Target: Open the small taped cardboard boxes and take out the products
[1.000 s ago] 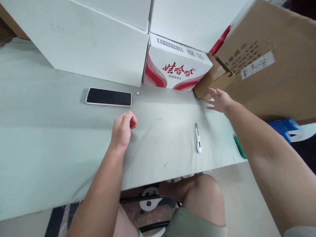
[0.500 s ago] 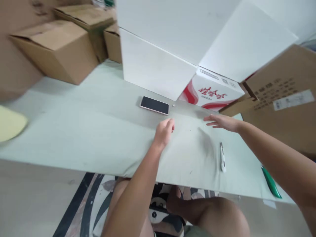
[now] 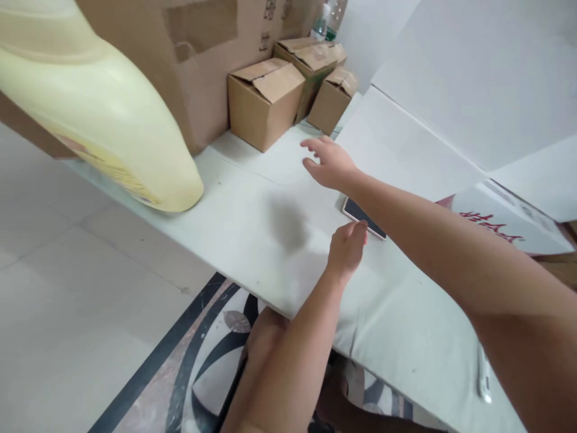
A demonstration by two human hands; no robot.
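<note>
My left hand (image 3: 347, 249) is curled into a fist over the table, just below the phone (image 3: 366, 218) in view. Nothing shows sticking out of it. My right hand (image 3: 329, 162) is raised above the table with its fingers apart and holds nothing. Its forearm crosses in front of the dark-screened phone and hides part of it. The nearest thing beyond that hand is a small cardboard box (image 3: 283, 111). A white utility knife (image 3: 484, 379) lies at the lower right, partly behind my right arm.
A large pale-yellow bottle (image 3: 130, 114) stands at the left end of the table (image 3: 238, 228). Cardboard boxes (image 3: 331, 99) line the back, with clear bottles (image 3: 331, 21) behind. White panels and a white carton with red lettering (image 3: 491, 225) stand at the right.
My view has turned left, bringing the yellow bottle further in. My right hand has swung left across the phone, above the table. My left hand stays in a fist.
</note>
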